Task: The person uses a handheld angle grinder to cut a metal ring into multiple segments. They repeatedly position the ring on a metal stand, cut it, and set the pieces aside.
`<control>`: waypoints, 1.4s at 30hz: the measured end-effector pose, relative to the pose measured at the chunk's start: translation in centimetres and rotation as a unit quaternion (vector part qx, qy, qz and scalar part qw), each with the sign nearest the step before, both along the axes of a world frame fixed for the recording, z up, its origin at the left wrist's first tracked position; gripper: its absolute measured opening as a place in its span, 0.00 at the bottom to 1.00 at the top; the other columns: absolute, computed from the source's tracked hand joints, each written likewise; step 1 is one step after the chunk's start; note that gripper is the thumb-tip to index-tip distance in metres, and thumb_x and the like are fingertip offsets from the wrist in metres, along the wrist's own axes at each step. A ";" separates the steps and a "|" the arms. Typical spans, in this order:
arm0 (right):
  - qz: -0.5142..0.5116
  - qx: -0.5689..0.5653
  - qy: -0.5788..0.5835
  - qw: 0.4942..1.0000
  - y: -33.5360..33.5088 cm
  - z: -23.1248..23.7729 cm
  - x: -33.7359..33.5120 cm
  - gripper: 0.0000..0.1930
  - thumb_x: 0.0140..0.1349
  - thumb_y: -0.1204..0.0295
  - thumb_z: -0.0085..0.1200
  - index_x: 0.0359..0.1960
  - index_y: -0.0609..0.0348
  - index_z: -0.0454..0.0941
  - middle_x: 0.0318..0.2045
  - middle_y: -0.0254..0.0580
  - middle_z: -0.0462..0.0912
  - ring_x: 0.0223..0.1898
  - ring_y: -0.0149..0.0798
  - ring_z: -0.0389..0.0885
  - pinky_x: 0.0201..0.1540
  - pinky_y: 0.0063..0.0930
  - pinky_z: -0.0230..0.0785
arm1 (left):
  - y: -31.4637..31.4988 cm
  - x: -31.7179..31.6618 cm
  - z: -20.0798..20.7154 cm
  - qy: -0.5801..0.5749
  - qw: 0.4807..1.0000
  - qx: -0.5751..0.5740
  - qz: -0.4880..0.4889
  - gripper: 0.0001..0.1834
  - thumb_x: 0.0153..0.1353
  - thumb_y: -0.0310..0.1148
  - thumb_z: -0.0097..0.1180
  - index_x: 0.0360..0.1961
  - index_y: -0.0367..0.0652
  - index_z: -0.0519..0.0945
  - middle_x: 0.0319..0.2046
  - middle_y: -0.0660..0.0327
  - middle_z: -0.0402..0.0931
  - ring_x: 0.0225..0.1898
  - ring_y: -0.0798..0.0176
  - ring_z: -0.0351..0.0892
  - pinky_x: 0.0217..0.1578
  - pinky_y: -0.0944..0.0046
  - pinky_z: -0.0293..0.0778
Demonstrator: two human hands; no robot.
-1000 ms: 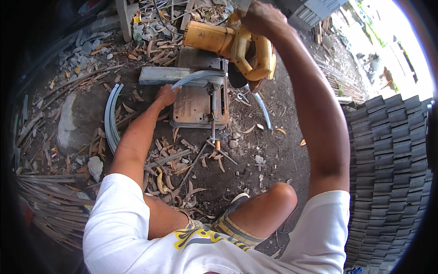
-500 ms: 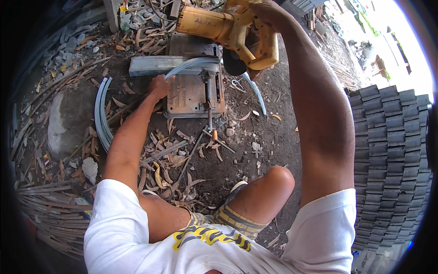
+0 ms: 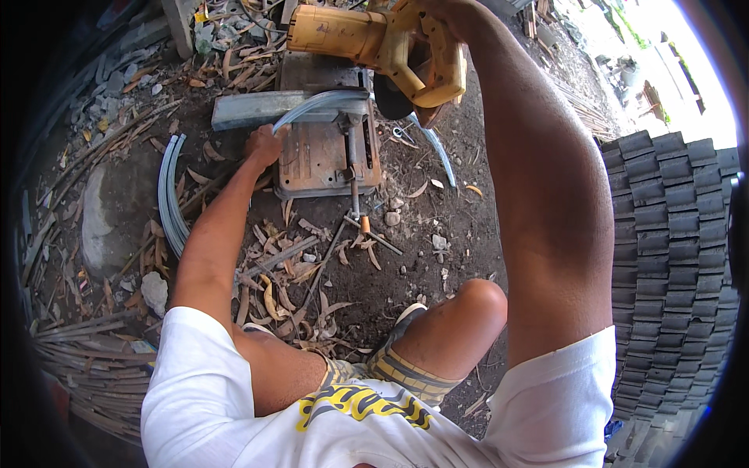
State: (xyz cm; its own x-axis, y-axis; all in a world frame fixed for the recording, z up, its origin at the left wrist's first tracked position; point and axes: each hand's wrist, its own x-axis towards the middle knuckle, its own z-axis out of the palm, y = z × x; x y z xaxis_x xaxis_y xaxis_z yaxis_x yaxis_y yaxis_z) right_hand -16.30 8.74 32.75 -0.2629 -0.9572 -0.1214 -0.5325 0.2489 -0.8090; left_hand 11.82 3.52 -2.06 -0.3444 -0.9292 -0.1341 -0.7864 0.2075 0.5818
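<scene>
A yellow cut-off saw (image 3: 339, 33) with a dark cutting disc (image 3: 392, 97) stands on a rusty metal base (image 3: 312, 168) in front of me. My right hand (image 3: 446, 11) is closed on the saw's handle at the top edge, its fingers partly hidden. Curved grey metal rods (image 3: 318, 101) lie across the base, passing by the disc; their cut-off side (image 3: 438, 152) shows beyond it. My left hand (image 3: 264, 147) is closed around these rods at the left of the base. A grey metal channel (image 3: 253, 111) lies behind them. The clamp screw (image 3: 353, 156) runs toward me.
More bent grey rods (image 3: 168, 195) curve beside my left forearm. Dry leaves, stones and rubble litter the dirt floor. Thin sticks (image 3: 101, 355) lie at the lower left. Stacked grey tiles (image 3: 663, 234) rise at the right. My bent knee (image 3: 477, 304) is below the saw.
The whole view has shifted a little, so the saw and base appear slightly farther left and higher. Both hands keep their holds.
</scene>
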 end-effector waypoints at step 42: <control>-0.102 -0.033 0.235 0.966 -1.3 -3.9 -2.3 0.18 0.68 0.55 0.57 0.45 0.57 0.85 0.35 0.47 0.86 0.37 0.37 0.81 0.38 0.37 0.73 | 0.7 0.0 0.2 0.003 1.000 0.009 0.004 0.30 0.70 0.58 0.47 0.49 0.39 0.81 0.48 0.40 0.81 0.53 0.33 0.77 0.52 0.40 0.73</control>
